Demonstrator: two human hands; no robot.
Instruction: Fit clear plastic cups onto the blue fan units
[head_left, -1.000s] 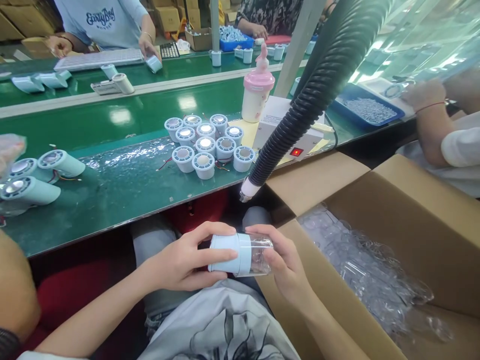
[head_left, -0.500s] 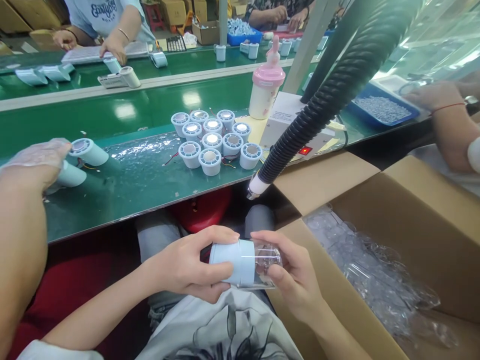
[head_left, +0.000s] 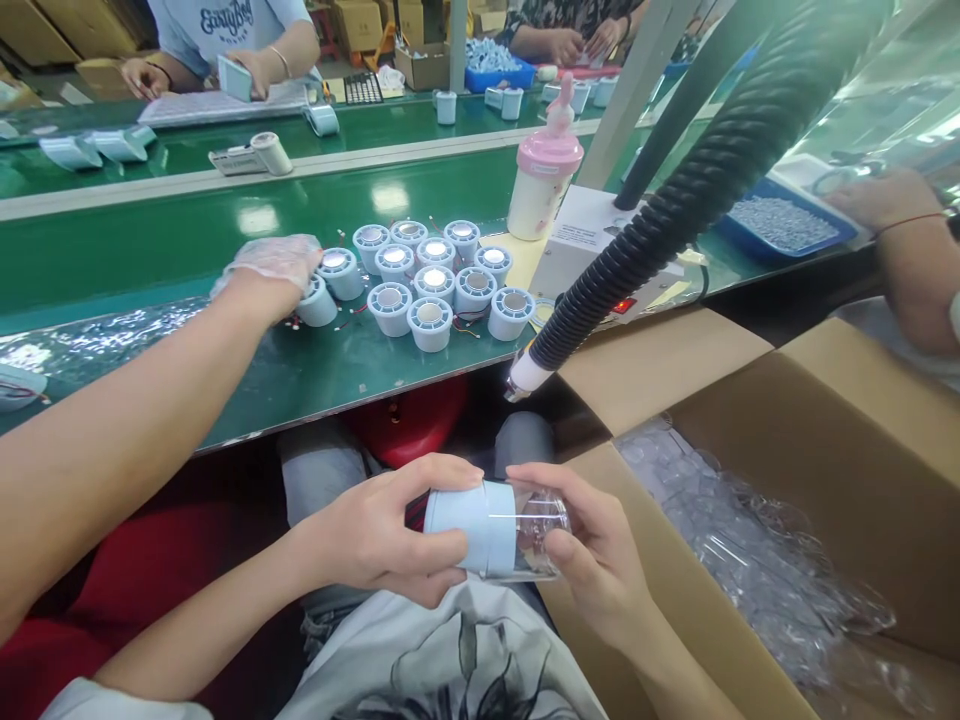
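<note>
Below the bench edge [head_left: 337, 405], left hand [head_left: 375, 540] gripping blue base [head_left: 469, 525], right hand [head_left: 592, 560] pinching clear cup [head_left: 532, 530], carton flap [head_left: 637, 365] close right.

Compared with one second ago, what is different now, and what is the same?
A co-worker's gloved hand came in from the left along the green bench, bringing two blue parts, and now rests on them beside the cluster of blue parts. The left hand and right hand hold the blue cylinder with its clear cap over the lap as before. The hose and box are unchanged.
</note>
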